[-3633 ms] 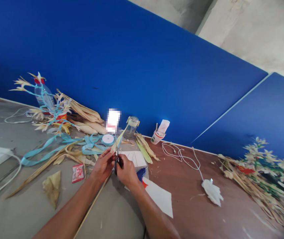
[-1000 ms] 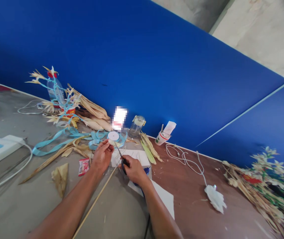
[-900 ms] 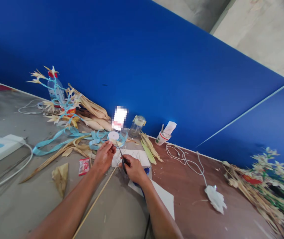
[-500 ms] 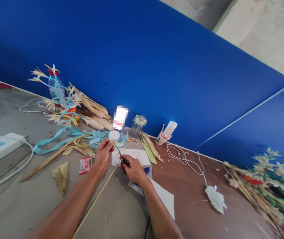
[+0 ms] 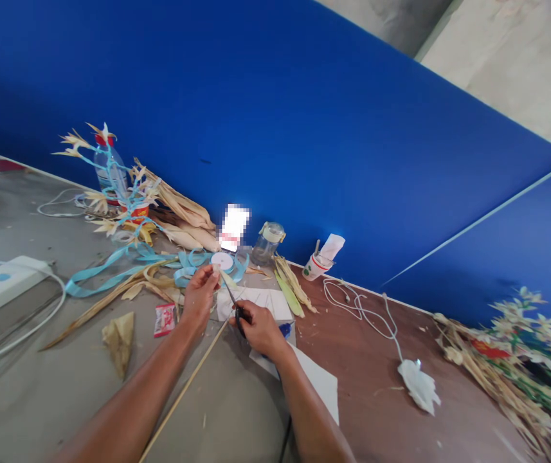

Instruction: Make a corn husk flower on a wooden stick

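Observation:
My left hand [image 5: 200, 294] is closed, with thumb and fingertips pinched on a small pale piece of corn husk [image 5: 216, 269]. My right hand [image 5: 260, 326] wraps round the handles of dark scissors [image 5: 237, 311]. Their blades point up and left, with the tips at the husk by my left fingertips. Another pale bit [image 5: 229, 281] shows just right of the blades. Beyond the hands lies a spool of light blue ribbon [image 5: 222, 260]. Below the scissors, white paper [image 5: 256, 299] lies on the table, and a thin straw-coloured stick [image 5: 186, 389] runs between my forearms.
At left stand a blue-stemmed husk flower arrangement [image 5: 133, 193], a bottle [image 5: 111, 168] and dried husks [image 5: 183, 209]. A lit phone [image 5: 234, 226], a clear jar [image 5: 266, 244] and a paper cup [image 5: 314, 267] line the blue partition [image 5: 275, 128]. A power strip [image 5: 8, 286] lies left.
The scissor blades have shifted slightly at the husk, and a pale bit now shows on their right side. Both hands have barely moved.

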Motion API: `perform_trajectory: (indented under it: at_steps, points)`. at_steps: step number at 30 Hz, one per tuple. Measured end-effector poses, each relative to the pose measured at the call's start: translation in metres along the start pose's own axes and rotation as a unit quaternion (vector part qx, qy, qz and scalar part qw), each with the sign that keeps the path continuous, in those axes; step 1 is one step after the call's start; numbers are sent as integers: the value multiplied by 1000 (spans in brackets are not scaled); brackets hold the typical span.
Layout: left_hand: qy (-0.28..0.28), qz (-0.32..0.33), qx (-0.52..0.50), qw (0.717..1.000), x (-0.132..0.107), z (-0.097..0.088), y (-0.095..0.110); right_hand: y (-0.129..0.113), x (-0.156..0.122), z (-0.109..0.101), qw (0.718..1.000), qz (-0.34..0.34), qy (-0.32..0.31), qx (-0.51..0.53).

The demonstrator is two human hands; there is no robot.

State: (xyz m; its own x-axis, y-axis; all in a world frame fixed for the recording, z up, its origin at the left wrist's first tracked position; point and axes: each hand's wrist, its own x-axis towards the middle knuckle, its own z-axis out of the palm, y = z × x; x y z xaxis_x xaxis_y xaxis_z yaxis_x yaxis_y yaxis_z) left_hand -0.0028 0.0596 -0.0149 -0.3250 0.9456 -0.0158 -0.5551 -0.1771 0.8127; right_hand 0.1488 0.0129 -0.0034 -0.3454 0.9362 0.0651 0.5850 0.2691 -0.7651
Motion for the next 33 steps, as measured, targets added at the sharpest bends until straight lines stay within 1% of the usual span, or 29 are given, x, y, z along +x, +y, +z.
perform_trajectory:
  at_steps: [3, 7, 12, 17, 25, 33]
  points:
    - [-4, 1, 9, 1000, 2, -2, -2, 1, 0, 0, 1000, 6, 5, -3]
    - [7, -7, 1, 1000, 5, -4, -5, -1, 0, -2, 1000, 3, 4, 8]
    - [-5, -3, 35, 999, 2, -3, -2, -2, 0, -1, 1000, 19, -2, 25]
    - [-10, 10, 61, 998, 3, -3, -2, -1, 1, -1, 998, 20, -4, 54]
    - [11, -8, 56, 998, 3, -3, -3, 0, 1, -1, 996, 35, -15, 85]
    - [-17, 3, 109, 994, 2, -4, -10, -2, 3, -3, 996, 41, -9, 85]
